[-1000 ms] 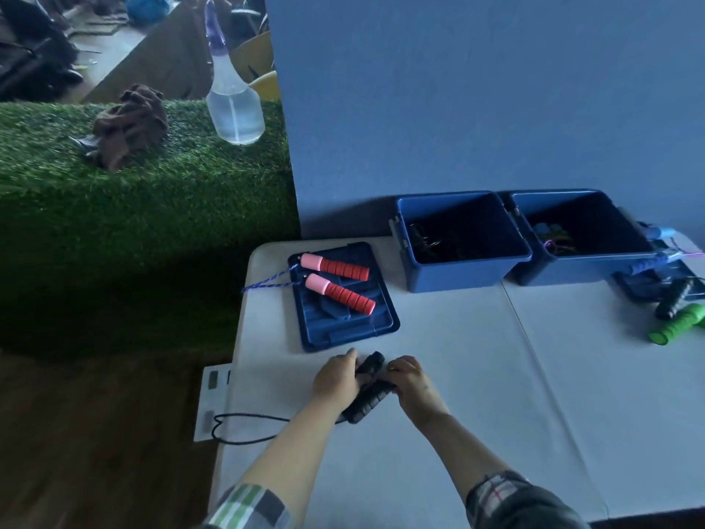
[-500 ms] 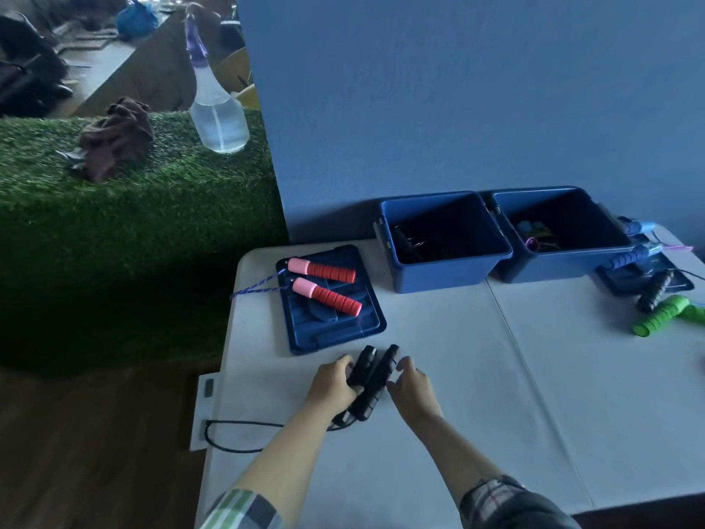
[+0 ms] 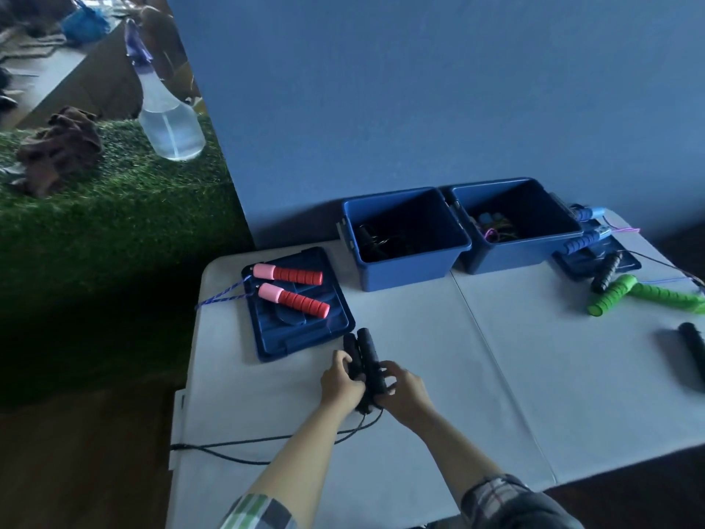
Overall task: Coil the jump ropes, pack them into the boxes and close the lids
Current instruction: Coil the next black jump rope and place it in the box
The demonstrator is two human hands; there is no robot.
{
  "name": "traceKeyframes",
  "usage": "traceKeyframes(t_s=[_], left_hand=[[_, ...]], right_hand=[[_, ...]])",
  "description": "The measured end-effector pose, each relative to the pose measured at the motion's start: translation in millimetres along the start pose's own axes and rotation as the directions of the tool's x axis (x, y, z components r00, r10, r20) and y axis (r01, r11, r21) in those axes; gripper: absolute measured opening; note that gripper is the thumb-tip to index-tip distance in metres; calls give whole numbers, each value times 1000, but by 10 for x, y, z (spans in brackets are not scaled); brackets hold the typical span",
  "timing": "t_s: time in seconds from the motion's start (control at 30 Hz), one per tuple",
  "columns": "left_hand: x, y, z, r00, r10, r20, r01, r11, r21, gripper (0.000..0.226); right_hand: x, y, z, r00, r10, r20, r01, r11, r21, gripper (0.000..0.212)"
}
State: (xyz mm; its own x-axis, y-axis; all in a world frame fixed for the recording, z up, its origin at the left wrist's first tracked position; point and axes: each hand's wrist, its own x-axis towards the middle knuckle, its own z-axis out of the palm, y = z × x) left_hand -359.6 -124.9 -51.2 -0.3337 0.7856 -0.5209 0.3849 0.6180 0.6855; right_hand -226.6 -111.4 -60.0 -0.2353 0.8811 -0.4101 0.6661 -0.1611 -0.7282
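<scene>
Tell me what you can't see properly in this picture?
Head view only:
- Left box: its contents are too dark to make out.
- Black rope: runs off the table's left edge.
- Green handles: one is cut off by the frame's right edge.
- Black handles: lower ends hidden by both hands.

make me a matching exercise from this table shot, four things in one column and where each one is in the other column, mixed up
Things:
1. red and pink handles
2. black handles
3. green handles
4. spray bottle

Places:
a. on the artificial grass
b. held between the left hand and right hand
c. on the table, right side, in front of the right box
d. lying on the blue lid left of the left box

Pairs: 1-d, 2-b, 3-c, 4-a
</scene>
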Motion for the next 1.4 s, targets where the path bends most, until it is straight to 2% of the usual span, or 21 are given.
traceKeyframes(t_s=[0.1, 0.23, 0.3, 0.47, 0.57, 0.63, 0.7, 0.73, 0.8, 0.87, 0.93, 1.0, 1.07, 1.13, 1.3, 1.4], left_hand=[[11, 20, 32, 999, -48, -22, 48, 998, -31, 21], [-1, 64, 71, 992, -125, 34, 128, 987, -100, 21], [0, 80, 95, 991, -126, 48, 131, 986, -107, 21], [15, 64, 122, 999, -45, 8, 45, 997, -67, 24], [8, 39, 91, 997, 70, 23, -72, 990, 119, 32], [-12, 30, 60, 987, 161, -12, -148, 935, 323, 52], [2, 12, 36, 950, 312, -3, -255, 782, 569, 70], [25, 5, 29, 920, 385, 68, -328, 665, 671, 73], [91, 8, 31, 856, 437, 276, -467, 426, 774, 76], [138, 25, 48, 824, 398, 403, -532, 299, 792, 79], [164, 22, 69, 829, 355, 432, -530, 254, 809, 79], [160, 2, 86, 840, 358, 408, -504, 237, 830, 75], [164, -14, 90, 847, 362, 390, -491, 250, 835, 73], [161, -20, 88, 841, 368, 397, -504, 265, 822, 71], [137, -1, 55, 786, 379, 489, -583, 188, 791, 62], [116, 15, 7, 760, 408, 506, -617, 207, 759, 55]], right_hand=[[-51, 23, -31, 999, -33, 4, 33, 999, -33, 57], [-84, 40, -11, 1000, -9, 22, 10, 1000, -19, 68], [-71, 56, 24, 1000, -5, 20, 6, 997, -71, 77], [-68, 88, 38, 1000, -7, 28, 13, 974, -227, 89], [-40, 121, -55, 996, -34, 84, 57, 958, -282, 89], [15, 176, -142, 989, -65, 131, 103, 948, -302, 87], [64, 215, -233, 983, -93, 161, 140, 939, -313, 85], [87, 240, -272, 979, -108, 173, 159, 934, -320, 85], [126, 281, -344, 970, -135, 201, 198, 920, -338, 85], [166, 324, -410, 962, -151, 228, 224, 912, -344, 86], [188, 355, -459, 967, -132, 219, 203, 917, -344, 82], [199, 398, -498, 989, -95, 118, 129, 935, -331, 69], [201, 445, -527, 998, -59, -15, 50, 937, -346, 44], [188, 465, -538, 997, -36, -65, 11, 936, -353, 12], [224, 435, -505, 995, 51, -83, -75, 947, -312, 20], [263, 379, -560, 986, 157, -48, -164, 964, -207, 15]])
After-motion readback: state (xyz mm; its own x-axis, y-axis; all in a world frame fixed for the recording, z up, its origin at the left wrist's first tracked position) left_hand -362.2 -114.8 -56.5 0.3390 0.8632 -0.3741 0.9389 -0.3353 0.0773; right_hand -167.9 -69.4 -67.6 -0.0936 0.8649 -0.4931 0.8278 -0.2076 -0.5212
